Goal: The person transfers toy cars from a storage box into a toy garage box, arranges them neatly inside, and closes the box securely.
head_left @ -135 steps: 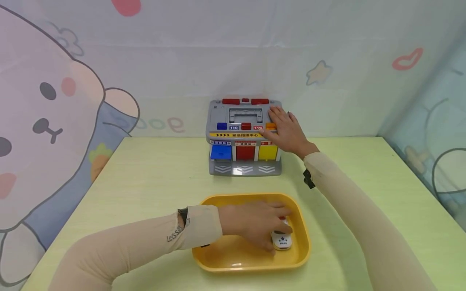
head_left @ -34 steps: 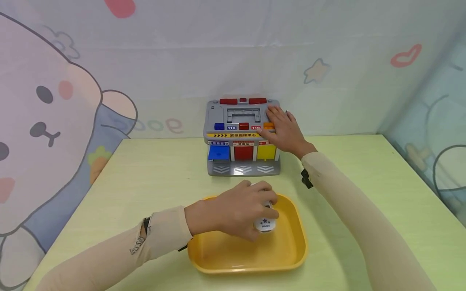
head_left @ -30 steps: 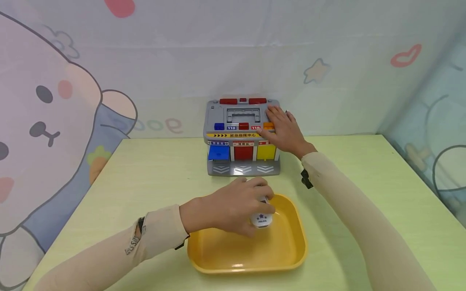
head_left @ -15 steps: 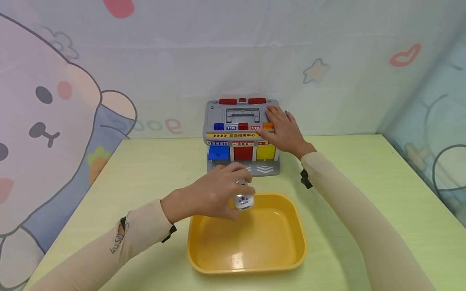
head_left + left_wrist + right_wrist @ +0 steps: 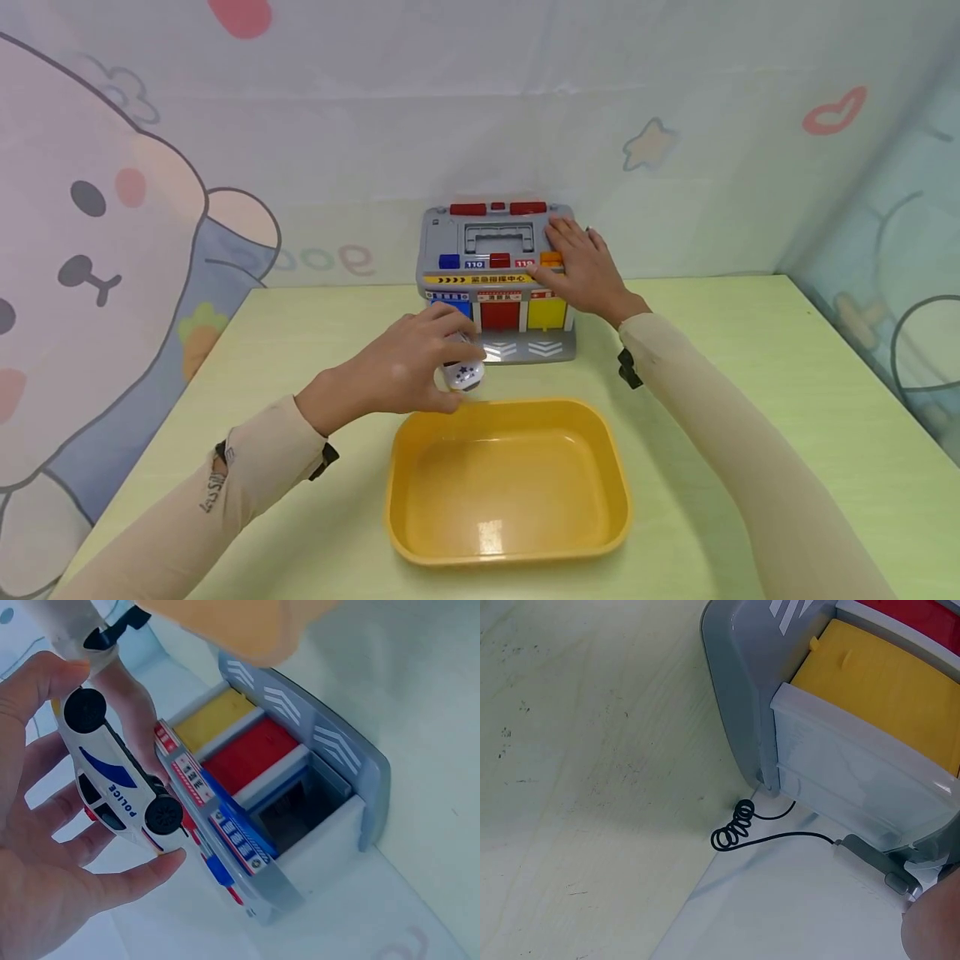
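My left hand (image 5: 401, 362) grips a white toy police car (image 5: 120, 776) between thumb and fingers, in front of the toy garage's left bay. The grey toy garage (image 5: 450, 233) stands at the back of the table. In the left wrist view its blue door (image 5: 232, 810) is raised over a dark opening, while the red door (image 5: 251, 755) and yellow door (image 5: 214, 721) are down. On the garage roof's right side rests my right hand (image 5: 588, 271), fingers extended. The right wrist view shows only a bit of that hand at the lower right edge.
A yellow tray (image 5: 510, 550) sits in front of the garage, nothing in it. A coiled black cord (image 5: 739, 825) runs from a grey handpiece (image 5: 877, 862) at the garage's side. Behind the table (image 5: 720, 333) hangs a printed cloth backdrop (image 5: 390, 100).
My left hand first reached the police car in the tray, then lifted it out and carried it up and left to the garage front. The right hand stays on the roof.
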`<action>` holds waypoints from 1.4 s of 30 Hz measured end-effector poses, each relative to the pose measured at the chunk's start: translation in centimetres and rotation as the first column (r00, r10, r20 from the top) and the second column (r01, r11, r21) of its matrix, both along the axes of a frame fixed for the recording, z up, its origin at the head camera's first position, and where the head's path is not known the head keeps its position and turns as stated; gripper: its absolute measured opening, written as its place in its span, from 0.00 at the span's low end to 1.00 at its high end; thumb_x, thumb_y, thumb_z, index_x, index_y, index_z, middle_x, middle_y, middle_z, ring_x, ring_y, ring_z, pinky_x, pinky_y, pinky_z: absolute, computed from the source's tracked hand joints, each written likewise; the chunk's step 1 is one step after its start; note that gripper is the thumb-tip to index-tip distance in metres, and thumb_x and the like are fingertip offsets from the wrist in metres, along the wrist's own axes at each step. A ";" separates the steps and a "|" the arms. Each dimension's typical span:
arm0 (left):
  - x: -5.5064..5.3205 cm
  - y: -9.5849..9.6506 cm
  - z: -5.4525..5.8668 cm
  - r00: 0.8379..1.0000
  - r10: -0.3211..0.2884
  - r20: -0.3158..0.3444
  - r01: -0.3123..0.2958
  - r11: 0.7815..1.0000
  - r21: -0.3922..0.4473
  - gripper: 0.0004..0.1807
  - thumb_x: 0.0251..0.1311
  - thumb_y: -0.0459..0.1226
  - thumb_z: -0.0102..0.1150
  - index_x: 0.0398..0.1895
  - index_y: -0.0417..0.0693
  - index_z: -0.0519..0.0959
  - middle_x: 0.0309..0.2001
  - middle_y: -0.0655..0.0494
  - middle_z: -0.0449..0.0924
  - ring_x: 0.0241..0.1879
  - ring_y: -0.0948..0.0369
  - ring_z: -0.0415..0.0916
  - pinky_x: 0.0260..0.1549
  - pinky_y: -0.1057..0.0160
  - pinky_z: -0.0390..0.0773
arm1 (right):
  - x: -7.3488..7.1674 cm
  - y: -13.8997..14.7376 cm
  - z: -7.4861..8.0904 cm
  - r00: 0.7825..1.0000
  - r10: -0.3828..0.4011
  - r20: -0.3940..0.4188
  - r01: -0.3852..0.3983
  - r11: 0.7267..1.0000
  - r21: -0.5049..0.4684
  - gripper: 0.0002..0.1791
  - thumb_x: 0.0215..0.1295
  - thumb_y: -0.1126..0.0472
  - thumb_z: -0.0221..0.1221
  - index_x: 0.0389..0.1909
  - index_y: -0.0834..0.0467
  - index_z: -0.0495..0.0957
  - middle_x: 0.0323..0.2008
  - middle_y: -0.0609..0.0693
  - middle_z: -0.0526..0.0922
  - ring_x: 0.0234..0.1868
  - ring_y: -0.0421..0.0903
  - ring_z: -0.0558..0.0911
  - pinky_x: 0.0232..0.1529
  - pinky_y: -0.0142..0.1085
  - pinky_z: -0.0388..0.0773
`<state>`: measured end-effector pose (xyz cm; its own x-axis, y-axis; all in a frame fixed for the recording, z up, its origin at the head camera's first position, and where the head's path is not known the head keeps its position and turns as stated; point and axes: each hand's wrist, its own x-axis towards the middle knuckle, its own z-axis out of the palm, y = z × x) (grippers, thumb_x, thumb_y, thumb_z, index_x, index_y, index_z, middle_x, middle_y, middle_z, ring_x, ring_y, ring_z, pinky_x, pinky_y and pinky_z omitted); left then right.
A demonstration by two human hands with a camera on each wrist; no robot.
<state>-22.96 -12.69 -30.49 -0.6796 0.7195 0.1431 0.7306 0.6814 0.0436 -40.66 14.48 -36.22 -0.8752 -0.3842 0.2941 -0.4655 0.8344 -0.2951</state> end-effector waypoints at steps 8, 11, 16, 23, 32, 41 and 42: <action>-0.7 -1.5 -0.5 0.999 0.045 0.016 -0.046 0.999 0.030 0.19 0.52 0.45 0.71 0.50 0.57 0.86 0.55 0.54 0.78 0.59 0.53 0.68 0.47 0.51 0.79 | -0.1 0.2 -0.2 1.000 0.002 -0.001 -0.002 1.000 0.000 0.47 0.69 0.33 0.47 0.79 0.59 0.52 0.81 0.52 0.48 0.82 0.52 0.43 0.79 0.57 0.36; -1.0 -2.0 -0.6 0.998 0.064 0.023 -0.064 0.997 0.032 0.19 0.52 0.44 0.70 0.50 0.57 0.86 0.56 0.54 0.78 0.60 0.52 0.67 0.49 0.50 0.79 | -0.1 0.1 -0.2 1.000 0.001 0.003 -0.001 1.000 -0.004 0.47 0.69 0.34 0.48 0.79 0.59 0.52 0.81 0.52 0.48 0.82 0.52 0.43 0.79 0.57 0.36; -1.4 -3.1 -0.9 0.997 0.071 0.014 -0.071 0.997 0.023 0.20 0.52 0.45 0.70 0.50 0.56 0.86 0.55 0.54 0.78 0.61 0.52 0.67 0.48 0.49 0.79 | -0.1 0.0 -0.1 1.000 0.001 0.002 -0.001 1.000 -0.006 0.48 0.68 0.33 0.48 0.79 0.58 0.51 0.81 0.52 0.48 0.82 0.52 0.43 0.79 0.57 0.36; -2.1 -4.4 -1.6 0.998 0.067 0.009 -0.067 0.997 0.034 0.19 0.52 0.44 0.70 0.50 0.55 0.86 0.54 0.54 0.78 0.60 0.52 0.68 0.49 0.48 0.79 | 0.0 0.2 -0.2 1.000 0.002 0.000 -0.002 1.000 -0.012 0.47 0.69 0.33 0.48 0.79 0.59 0.52 0.81 0.53 0.48 0.82 0.52 0.43 0.79 0.57 0.36; -2.7 -5.3 -2.5 0.996 0.084 -0.022 -0.084 0.996 0.027 0.20 0.51 0.43 0.70 0.50 0.56 0.86 0.55 0.52 0.79 0.60 0.51 0.68 0.48 0.46 0.79 | 0.0 0.2 -0.3 1.000 0.003 -0.004 -0.003 1.000 -0.012 0.47 0.69 0.33 0.47 0.79 0.59 0.51 0.81 0.52 0.48 0.82 0.52 0.43 0.79 0.57 0.36; -3.4 -6.5 -3.4 0.997 0.075 0.002 -0.075 0.997 -0.008 0.20 0.51 0.43 0.70 0.50 0.56 0.86 0.55 0.52 0.79 0.59 0.51 0.69 0.48 0.45 0.79 | 0.1 0.1 0.0 1.000 0.006 -0.005 -0.006 1.000 -0.017 0.48 0.68 0.33 0.48 0.79 0.59 0.52 0.81 0.52 0.48 0.82 0.52 0.43 0.79 0.57 0.36; -3.4 -6.6 -3.7 0.997 0.073 0.008 -0.072 0.997 -0.015 0.20 0.51 0.43 0.70 0.50 0.56 0.86 0.55 0.51 0.79 0.59 0.51 0.69 0.49 0.45 0.79 | 0.1 0.0 -0.1 1.000 0.007 -0.004 -0.007 1.000 -0.018 0.48 0.68 0.33 0.48 0.79 0.59 0.52 0.81 0.52 0.48 0.82 0.52 0.43 0.79 0.57 0.36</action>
<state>-26.40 -19.28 -34.16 -0.7312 0.6702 0.1269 0.6789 0.7332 0.0392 -40.56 14.50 -36.31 -0.8713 -0.3849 0.3045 -0.4726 0.8254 -0.3087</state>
